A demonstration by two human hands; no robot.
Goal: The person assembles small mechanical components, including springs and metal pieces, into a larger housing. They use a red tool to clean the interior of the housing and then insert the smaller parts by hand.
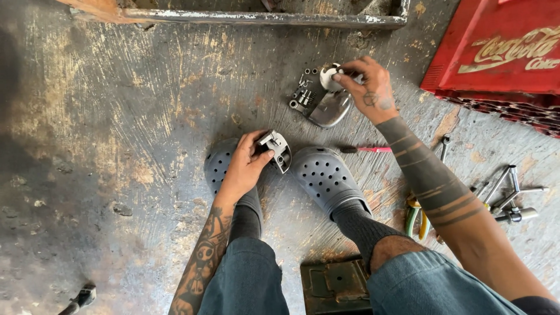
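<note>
**Inspector:** On the stained concrete floor (116,116), take the grey perforated clogs (326,178) as the landmark. The left hand (245,166) rests over the left clog, fingers wrapped about a small grey metal housing with square openings (277,149). It is gripped, held just above the toe.

**Assistant:** And the right?

**Inspector:** The right hand (367,84) reaches well beyond the clogs, its fingertips pinched on a small round pale part (329,76). That part sits at the top of a curved grey metal cover (329,108), which carries loose screws and bits (303,93).

**Assistant:** Risks?

**Inspector:** In my judgement the small fasteners could roll off the cover onto the floor if the hand jars it. The housing, held one-handed, could slip onto the foot.

**Assistant:** Anything unclear?

**Inspector:** Whether the round part is lifted or seated, I cannot tell. Right of the clogs lie a red-handled screwdriver (364,149), steel socket wrenches (513,192) and yellow-green-handled pliers (417,219), partly hidden by the forearm. The red plastic crate (501,52) is cut off at the frame edge.
</note>
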